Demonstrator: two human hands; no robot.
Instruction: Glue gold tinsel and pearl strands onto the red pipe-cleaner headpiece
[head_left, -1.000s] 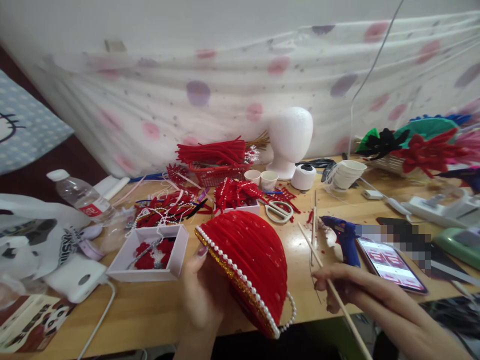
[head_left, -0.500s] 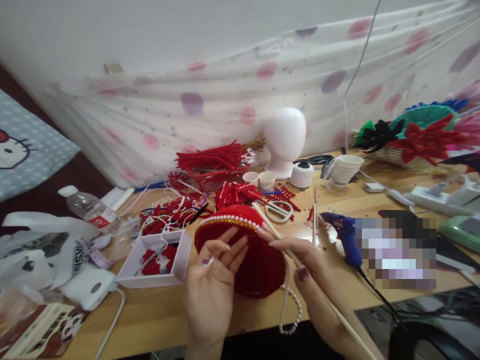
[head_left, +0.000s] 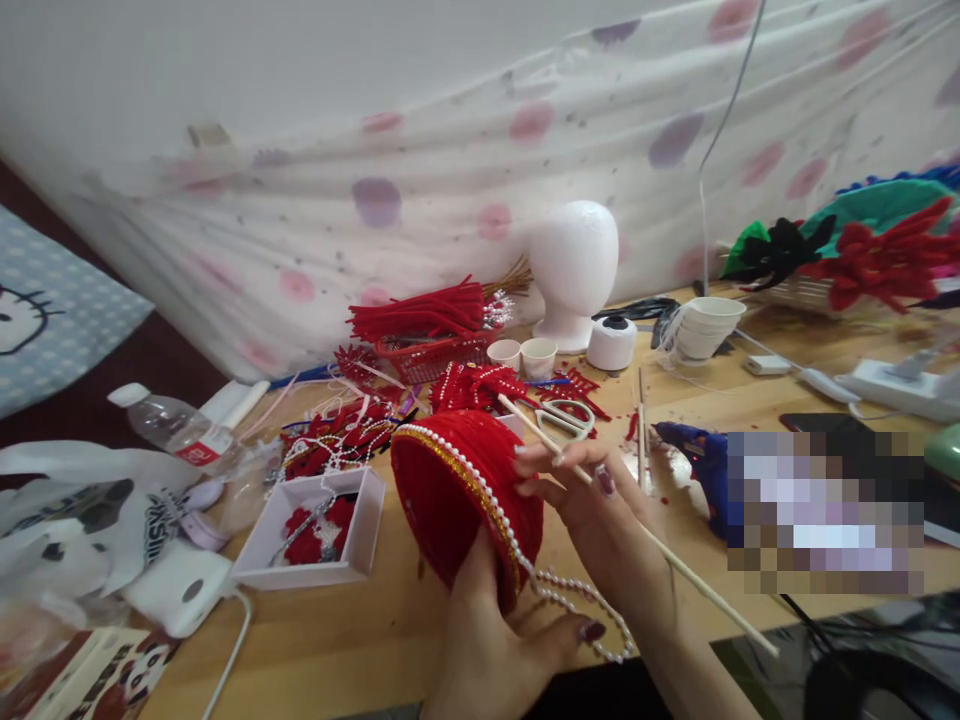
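A red velvet hat (head_left: 469,447) is tilted with its hollow side toward me. Gold trim (head_left: 450,462) and a row of white pearl beads (head_left: 480,480) run along its rim. My left hand (head_left: 499,640) grips the lower rim from below, some of it inside the hat, with the thumb outside. A loose end of the bead string (head_left: 600,590) hangs in a loop beside that hand. In my right hand (head_left: 615,530) is a thin wooden stick (head_left: 697,583), held between the fingers. Its fingertips are at the hat's right side.
A white box (head_left: 251,570) with red flowers stands left. Behind the hat are scissors (head_left: 568,420), paper cups (head_left: 538,358), a red basket (head_left: 427,362) and a white foam head (head_left: 574,260). A blue glue gun (head_left: 701,460) lies right, near a blurred patch. A plastic bottle (head_left: 176,425) leans at left.
The hat has turned so its rim faces left and its outer side shows. My left hand has moved from inside the opening to the lower rim. The stick stays in my right hand.
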